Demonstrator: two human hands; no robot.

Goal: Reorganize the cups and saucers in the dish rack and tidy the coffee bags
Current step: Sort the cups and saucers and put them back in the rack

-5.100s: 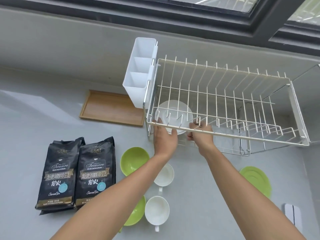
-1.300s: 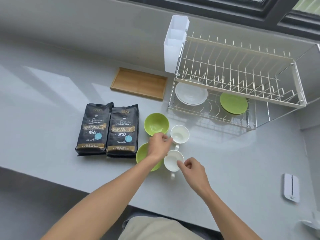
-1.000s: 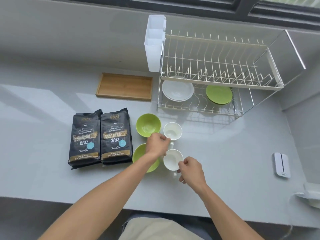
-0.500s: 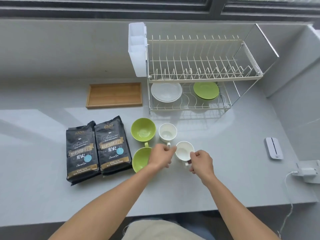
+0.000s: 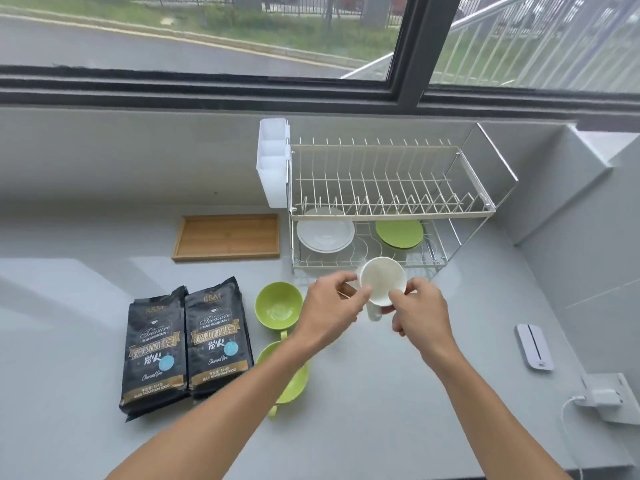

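Two glossy black coffee bags (image 5: 185,351) lie flat on the grey counter (image 5: 69,306) beside two green cups (image 5: 278,305). The left hand (image 5: 332,311) and right hand (image 5: 420,313) pinch a white cup (image 5: 382,279), likely light, smooth ceramic and breakable, by rim and handle before the wire dish rack (image 5: 391,213).

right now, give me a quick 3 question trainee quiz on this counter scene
1. True or false: the white cup is resting on the counter.
2. Which saucer lies at the left of the rack's lower shelf? A) white saucer B) green saucer
3. How many coffee bags lie on the counter?

Key
1. False: the left hand and right hand hold it up in front of the dish rack.
2. A
3. Two: left bag, right bag, side by side.
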